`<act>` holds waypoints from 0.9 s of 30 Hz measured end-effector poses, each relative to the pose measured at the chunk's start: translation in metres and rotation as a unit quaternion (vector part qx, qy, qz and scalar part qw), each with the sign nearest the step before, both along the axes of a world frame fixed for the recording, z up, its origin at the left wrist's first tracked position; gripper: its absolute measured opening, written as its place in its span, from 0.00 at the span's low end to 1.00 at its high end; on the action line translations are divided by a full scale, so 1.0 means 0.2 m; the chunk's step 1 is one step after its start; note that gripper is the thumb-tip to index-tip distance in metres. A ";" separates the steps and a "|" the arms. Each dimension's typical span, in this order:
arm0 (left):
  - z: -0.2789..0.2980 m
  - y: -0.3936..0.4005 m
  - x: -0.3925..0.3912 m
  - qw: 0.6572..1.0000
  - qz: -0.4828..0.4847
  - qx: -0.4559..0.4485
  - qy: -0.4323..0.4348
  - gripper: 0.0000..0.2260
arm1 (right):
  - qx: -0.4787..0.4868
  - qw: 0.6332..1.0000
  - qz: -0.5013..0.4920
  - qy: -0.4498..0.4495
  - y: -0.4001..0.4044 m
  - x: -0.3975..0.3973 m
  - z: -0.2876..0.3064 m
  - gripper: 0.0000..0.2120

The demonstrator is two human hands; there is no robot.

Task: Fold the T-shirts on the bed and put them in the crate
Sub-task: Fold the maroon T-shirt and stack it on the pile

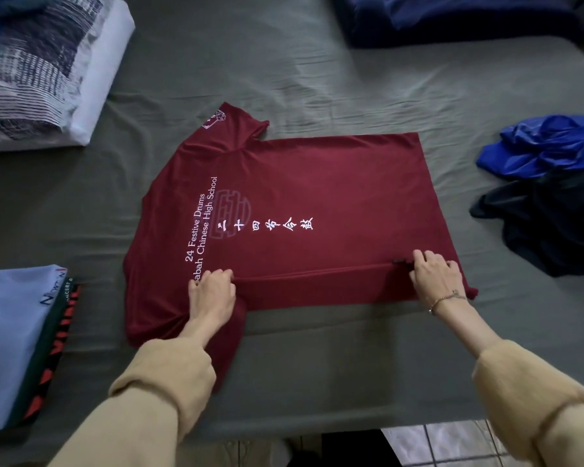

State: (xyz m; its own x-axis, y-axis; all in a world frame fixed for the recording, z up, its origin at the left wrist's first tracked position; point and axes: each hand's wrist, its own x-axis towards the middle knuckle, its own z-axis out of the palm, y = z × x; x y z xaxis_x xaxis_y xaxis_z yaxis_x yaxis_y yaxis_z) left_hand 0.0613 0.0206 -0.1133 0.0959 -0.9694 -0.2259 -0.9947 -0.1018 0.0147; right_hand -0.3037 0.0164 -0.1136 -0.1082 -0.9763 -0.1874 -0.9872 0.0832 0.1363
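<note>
Spreading across nearly the whole view, the grey-green bed sheet (317, 79) is lying wrinkled under everything else. Sitting flat at its middle is the maroon T-shirt (317, 183), turned sideways with its collar end to the left and its hem to the right, white lettering running along its back (English lines and a row of Chinese characters). Its near edge is lying folded over onto the body in a long narrow strip.

Along the top right, a dark navy heap of cloth (452, 18) is resting on the sheet, and at top left a striped pillow (41, 72) is lying at an angle. By the left edge, a stack of folded shirts (17, 338) is sitting with a pale blue one on top. Over on the right, a bright blue garment (547, 146) is lying crumpled, touching a black one (553, 230) just below it.

The person's left hand (213, 294) is pinching the folded strip near the sleeve end, fingers curled onto the cloth. The right hand (435, 274) is gripping the same strip near the hem, fingers bent over its edge; something small and dark is showing by its fingertips, perhaps a tag. A thin bracelet (445, 299) is circling the right wrist.
</note>
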 end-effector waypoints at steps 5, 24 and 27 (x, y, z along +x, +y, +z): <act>0.00 -0.31 -0.02 0.999 0.037 -0.008 -0.013 0.09 | -0.015 0.999 -0.008 -0.032 -0.24 -0.11 -0.04 0.11; -0.15 -0.64 -0.41 0.989 -0.043 -0.141 -0.017 0.13 | -0.209 0.963 0.151 -0.073 -0.55 -0.04 -0.22 0.10; -0.18 -0.59 -0.58 0.978 -0.137 -0.150 0.051 0.10 | -0.169 0.966 0.099 -0.166 -0.51 0.02 -0.25 0.13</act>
State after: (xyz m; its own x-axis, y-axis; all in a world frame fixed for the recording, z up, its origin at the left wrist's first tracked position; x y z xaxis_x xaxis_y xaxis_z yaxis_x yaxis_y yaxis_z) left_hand -0.0550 -0.0969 -0.1483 -0.1852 -0.9797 0.0769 -0.9757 0.1926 0.1040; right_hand -0.3007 -0.0856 -0.1641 0.0978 -0.9832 0.1544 -0.9732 -0.1269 -0.1920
